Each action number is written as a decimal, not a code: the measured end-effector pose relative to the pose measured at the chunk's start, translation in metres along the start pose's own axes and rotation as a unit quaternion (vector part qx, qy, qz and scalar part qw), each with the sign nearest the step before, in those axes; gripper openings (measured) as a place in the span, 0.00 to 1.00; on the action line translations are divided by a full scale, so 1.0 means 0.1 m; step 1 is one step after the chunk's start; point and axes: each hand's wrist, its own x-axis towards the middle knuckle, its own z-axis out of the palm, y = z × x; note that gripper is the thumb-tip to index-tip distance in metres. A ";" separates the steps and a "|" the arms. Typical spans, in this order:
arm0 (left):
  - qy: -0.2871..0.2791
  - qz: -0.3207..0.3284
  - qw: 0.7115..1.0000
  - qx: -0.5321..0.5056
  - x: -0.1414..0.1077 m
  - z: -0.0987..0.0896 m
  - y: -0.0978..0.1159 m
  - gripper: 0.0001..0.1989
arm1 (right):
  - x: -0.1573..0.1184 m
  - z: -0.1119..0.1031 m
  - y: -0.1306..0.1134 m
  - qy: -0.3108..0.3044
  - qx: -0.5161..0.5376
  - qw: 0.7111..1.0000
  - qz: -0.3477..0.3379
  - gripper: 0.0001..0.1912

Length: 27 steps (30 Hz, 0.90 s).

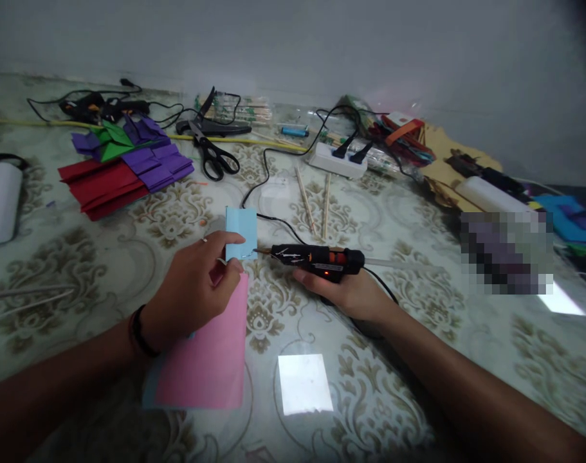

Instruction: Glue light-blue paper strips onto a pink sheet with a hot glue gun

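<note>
A small light-blue folded paper [242, 225] lies at the centre, just above a larger pink sheet [210, 360]. The fingers of my left hand [191, 283] press on the blue paper's left and lower edge, thumb and forefinger a little apart. My right hand [350, 292] is wrapped round a black hot glue gun [316, 257] with a small red light lit and a pale glue stick out of its back. The gun's nozzle points left and meets the lower right edge of the blue paper.
Black scissors [210, 151] lie beyond the blue paper, right of folded purple, green and red papers [109, 186]. Two thin sticks [326, 206] lie before a white power strip [338, 161]. Cords run across the table. A yellow wrapper [437, 154] is at right.
</note>
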 end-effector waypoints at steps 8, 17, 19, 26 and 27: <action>0.009 0.028 0.999 0.015 0.00 -0.01 0.04 0.12 | -0.01 0.00 0.00 0.006 -0.003 1.000 0.000 0.16; -0.013 0.034 0.999 0.028 -0.01 -0.01 0.04 0.13 | 0.01 -0.01 0.02 0.009 -0.004 1.000 0.009 0.18; -0.014 0.035 0.999 0.036 -0.01 -0.01 0.04 0.13 | 0.01 -0.01 0.01 0.013 -0.003 1.000 0.008 0.17; -0.022 0.046 0.997 0.051 0.01 -0.03 0.06 0.11 | 0.02 0.00 0.02 0.028 -0.011 0.999 0.024 0.19; -0.022 0.048 0.997 0.052 0.01 -0.03 0.06 0.11 | 0.02 0.00 0.02 0.030 -0.016 0.999 0.027 0.20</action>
